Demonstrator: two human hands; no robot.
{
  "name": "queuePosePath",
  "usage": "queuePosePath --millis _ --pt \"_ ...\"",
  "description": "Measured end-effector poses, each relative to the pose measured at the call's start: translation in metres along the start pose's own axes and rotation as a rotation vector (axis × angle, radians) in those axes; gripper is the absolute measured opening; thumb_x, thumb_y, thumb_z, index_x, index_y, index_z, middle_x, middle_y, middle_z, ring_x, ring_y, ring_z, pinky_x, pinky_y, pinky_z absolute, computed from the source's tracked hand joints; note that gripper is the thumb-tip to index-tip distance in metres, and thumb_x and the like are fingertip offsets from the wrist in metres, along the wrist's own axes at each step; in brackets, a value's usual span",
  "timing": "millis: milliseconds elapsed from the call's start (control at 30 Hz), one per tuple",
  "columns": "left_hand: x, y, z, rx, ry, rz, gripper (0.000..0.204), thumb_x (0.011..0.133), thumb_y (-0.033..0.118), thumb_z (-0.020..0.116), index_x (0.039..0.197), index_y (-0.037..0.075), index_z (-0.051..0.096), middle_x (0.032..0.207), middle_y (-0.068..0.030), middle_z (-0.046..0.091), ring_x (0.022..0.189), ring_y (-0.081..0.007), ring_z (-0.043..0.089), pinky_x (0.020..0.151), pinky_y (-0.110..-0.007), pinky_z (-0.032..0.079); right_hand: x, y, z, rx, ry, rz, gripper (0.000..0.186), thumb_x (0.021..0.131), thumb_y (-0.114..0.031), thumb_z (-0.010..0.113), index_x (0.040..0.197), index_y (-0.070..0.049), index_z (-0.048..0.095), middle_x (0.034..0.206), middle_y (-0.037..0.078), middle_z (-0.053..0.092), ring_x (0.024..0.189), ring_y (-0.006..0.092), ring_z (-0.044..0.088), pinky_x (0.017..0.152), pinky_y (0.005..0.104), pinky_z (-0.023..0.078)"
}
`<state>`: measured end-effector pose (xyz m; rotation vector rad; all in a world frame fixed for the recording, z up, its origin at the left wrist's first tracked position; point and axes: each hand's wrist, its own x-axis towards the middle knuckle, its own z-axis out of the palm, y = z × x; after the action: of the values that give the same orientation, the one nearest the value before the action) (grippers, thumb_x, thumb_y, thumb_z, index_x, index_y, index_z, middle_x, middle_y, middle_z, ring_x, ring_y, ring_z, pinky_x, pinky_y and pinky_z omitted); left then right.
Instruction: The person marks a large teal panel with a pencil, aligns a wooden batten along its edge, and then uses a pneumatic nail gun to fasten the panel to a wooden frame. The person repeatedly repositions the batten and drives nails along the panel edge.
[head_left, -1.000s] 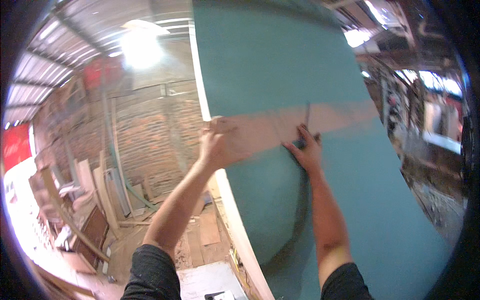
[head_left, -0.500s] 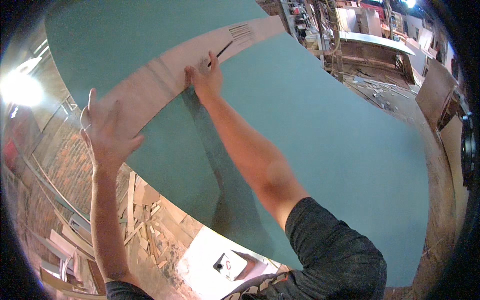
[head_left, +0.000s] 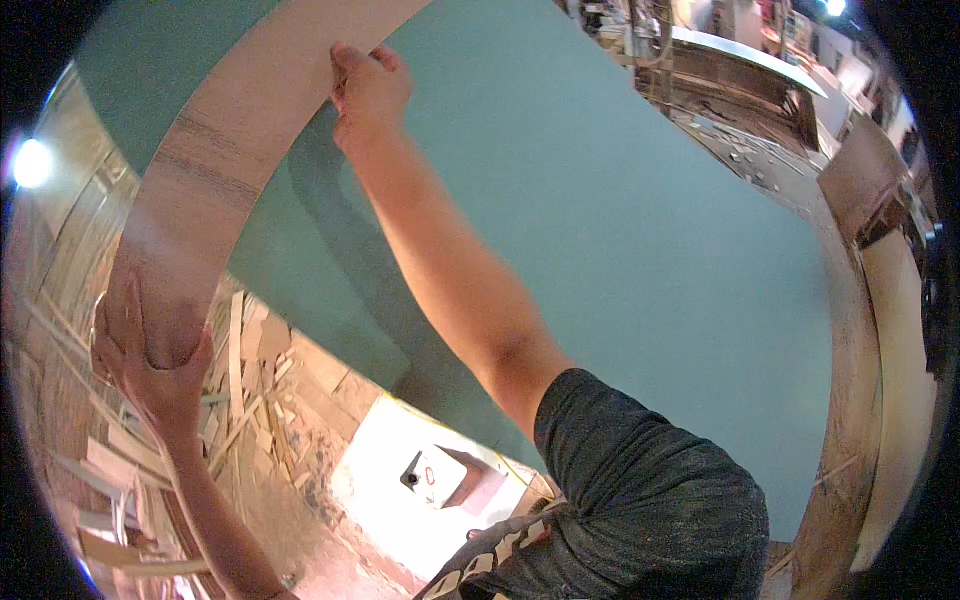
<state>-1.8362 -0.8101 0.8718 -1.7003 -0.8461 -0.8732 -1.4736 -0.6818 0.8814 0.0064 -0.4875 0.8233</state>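
Clasping overhanging end of brown strip [head_left: 215, 150] in left hand's fingers [head_left: 134, 300]; bunching fingers of right hand [head_left: 372, 95] at strip's edge, cannot tell if clamped. Could skew strip between fingers, across green panel [head_left: 600, 220], by pulling unevenly.

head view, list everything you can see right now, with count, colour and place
Green board: 1, blue-green, across the middle
Strip: 1, brown, upper left, partly over the board
Lights: 2, white, far left and top right
Bench: 1, whitish top, upper right
Leaning boards: at least 2, brown and tan, right
Wood scraps: many, tan, lower left
Boxy object: 1, white, lower centre
Shirt: 1, black, bottom
Left hand: 1, bare, at strip's lower end
Right hand: 1, bare, at strip's right edge
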Motion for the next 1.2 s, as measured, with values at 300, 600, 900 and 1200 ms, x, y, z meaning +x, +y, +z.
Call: queuePosePath --millis 300,600,900,1200 --pt "-0.186 -0.088 -0.064 -0.394 -0.121 -0.476 0.112 0.07 0.032 0.099 0.165 0.01 0.044 0.153 -0.0224 0.061 0.148 -0.0366 0.052 0.117 -0.047 0.044 -0.169 0.076 0.123 -0.178 -0.337 -0.029 0.041 0.102 -0.008 0.071 0.138 0.001 0.054 0.128 0.013 0.067 0.122 0.0261 0.064 0.103 0.0416 0.053" --pt "-0.507 -0.209 -0.218 -0.376 -0.781 -0.908 0.127 0.066 0.059 0.097 0.171 0.025 0.034 0.175 -0.0309 0.019 0.16 -0.0525 0.022 0.13 -0.056 0.024 -0.387 0.233 0.136 -0.706 -0.454 0.034 0.051 0.097 -0.02 0.083 0.14 -0.005 0.06 0.124 0.005 0.068 0.108 0.0146 0.066 0.081 0.0297 0.055" --pt "-0.924 -0.168 -0.465 -0.341 -1.294 -1.749 0.098 0.075 0.055 0.092 0.146 -0.006 0.061 0.138 -0.0336 0.066 0.134 -0.0443 0.062 0.113 -0.05 0.049 -0.523 0.293 -0.043 -1.53 -0.455 -0.096 0.035 0.099 -0.026 0.08 0.12 0.0 0.07 0.099 0.011 0.073 0.09 0.0211 0.068 0.082 0.0361 0.054" --pt "-1.025 -0.07 -0.495 -0.699 -1.859 -1.535 0.072 0.092 0.059 0.073 0.14 0.005 0.07 0.135 -0.022 0.072 0.126 -0.0346 0.07 0.106 -0.046 0.055 -0.608 0.318 -0.17 -1.921 -0.338 0.226 0.037 0.089 -0.024 0.082 0.118 -0.001 0.076 0.107 0.02 0.078 0.101 0.0365 0.075 0.089 0.0435 0.056"
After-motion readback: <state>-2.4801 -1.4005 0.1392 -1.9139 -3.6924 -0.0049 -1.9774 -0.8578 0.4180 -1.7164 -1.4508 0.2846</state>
